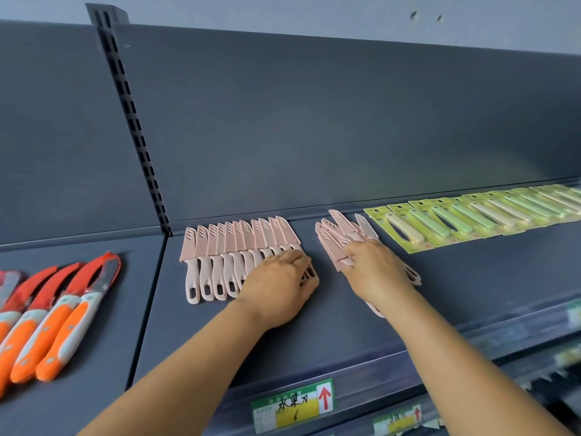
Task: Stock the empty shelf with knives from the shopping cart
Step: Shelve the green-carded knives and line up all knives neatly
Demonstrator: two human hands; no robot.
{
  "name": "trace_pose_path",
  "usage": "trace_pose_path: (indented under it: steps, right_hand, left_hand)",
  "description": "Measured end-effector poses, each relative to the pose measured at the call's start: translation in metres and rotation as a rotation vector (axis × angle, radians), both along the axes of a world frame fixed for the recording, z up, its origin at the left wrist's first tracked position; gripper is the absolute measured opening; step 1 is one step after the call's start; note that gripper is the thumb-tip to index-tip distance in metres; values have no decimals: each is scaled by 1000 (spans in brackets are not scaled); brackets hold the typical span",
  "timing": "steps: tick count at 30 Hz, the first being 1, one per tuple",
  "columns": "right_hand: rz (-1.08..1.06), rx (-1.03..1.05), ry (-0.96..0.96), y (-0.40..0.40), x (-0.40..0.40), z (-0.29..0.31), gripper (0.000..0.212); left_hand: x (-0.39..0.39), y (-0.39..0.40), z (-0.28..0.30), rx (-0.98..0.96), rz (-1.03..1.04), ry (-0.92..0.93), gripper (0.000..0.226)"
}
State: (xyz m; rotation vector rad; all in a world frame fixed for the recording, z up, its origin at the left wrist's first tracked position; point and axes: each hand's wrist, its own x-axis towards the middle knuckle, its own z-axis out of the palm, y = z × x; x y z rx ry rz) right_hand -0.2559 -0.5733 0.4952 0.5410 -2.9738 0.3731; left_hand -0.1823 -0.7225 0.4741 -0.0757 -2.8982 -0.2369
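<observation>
far left, neighbouring shelf: orange-handled knives (53,322) with red blade covers, lying fanned side by side.

main shelf (220,335), dark grey, tilted toward the viewer. on its left part, a row of pink knives (220,256) in pink sheaths, laid side by side, blades toward the back panel, looped handles toward the front edge.

left hand (279,287): forearm comes up from lower left, palm down, hand resting on the right end of the pink row. fingers bent over the last handles there, touching them; whether they actually grip one cannot be told, fingertips mostly hidden.

right hand (377,269): forearm reaches in from lower right, palm down, on a loose pile of pink knives (338,237) that lies just beside the row, with a bare gap between. fingers fairly straight and slightly spread, pressing on the pile. a few handles stick out under the wrist.

right of the pile: packaged green and cream knives (471,215) on yellow-green cards, overlapping in a line running off right.

front edge: price tag (294,404) with handwritten characters and a red arrow.
</observation>
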Motion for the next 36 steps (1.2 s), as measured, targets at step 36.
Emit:
trace_pose_path:
  steps: [36]
  right_hand:
    - [147,-258,-140,-54,-16,5,37]
  left_hand:
    - [-2,-3,-7,84,-6,16,41]
